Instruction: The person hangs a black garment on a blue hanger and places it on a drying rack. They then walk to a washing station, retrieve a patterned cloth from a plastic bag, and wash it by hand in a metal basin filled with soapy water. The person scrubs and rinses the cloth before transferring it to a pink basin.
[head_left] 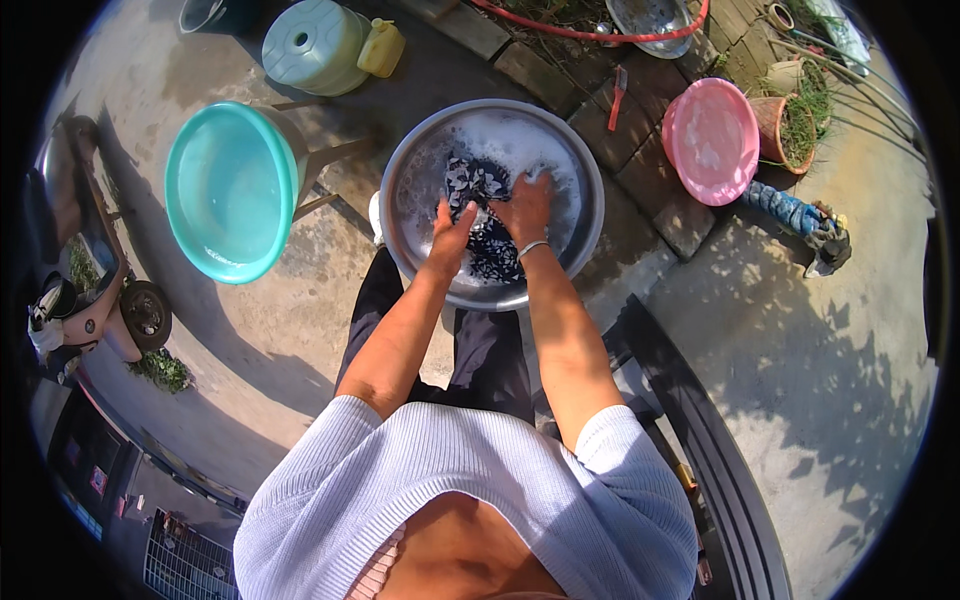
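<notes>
A round metal basin [592,205] of soapy water stands in front of me, white suds [510,135] thickest on its far side. Wet dark cloth [478,182] with a white leaf-like pattern lies bunched in it, partly under the water. My left hand [451,234] is closed on the cloth's left side, thumb on top. My right hand [527,208], a bracelet at the wrist, grips the cloth from the right. Its fingertips are partly lost in the foam.
Left stands a turquoise basin [183,190] on a stool-like support. Beyond are an upturned pale tub [312,45] and yellow jug [381,48]. Right are a pink basin [668,140], a red-handled brush [618,98] and flowerpots [778,125]. A dark bench [700,430] is beside me; a scooter [110,310] is far left.
</notes>
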